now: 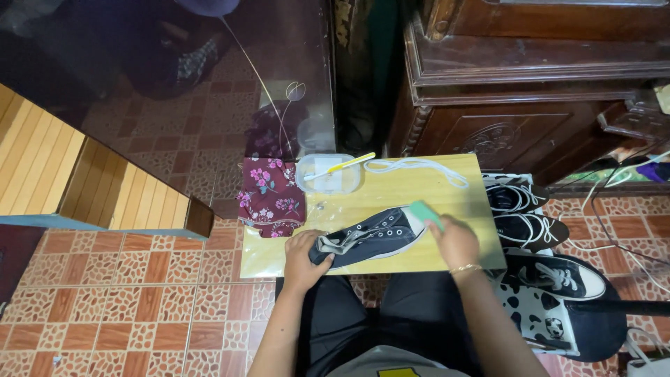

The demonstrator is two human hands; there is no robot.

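A dark navy canvas sneaker (373, 236) without laces lies on its side on a small light wooden table (363, 202). My left hand (301, 257) grips the sneaker's heel opening. My right hand (453, 241) holds a green sponge block (426, 213) against the sneaker's white toe end. A white shoelace (419, 167) lies loose at the table's far edge.
A clear plastic tub (328, 174) with a yellow-handled brush (343, 166) across it and a maroon floral cloth (271, 197) sit at the table's left. Three more dark sneakers (530, 213) lie on the floor at right. A dark wooden cabinet (530, 91) stands behind.
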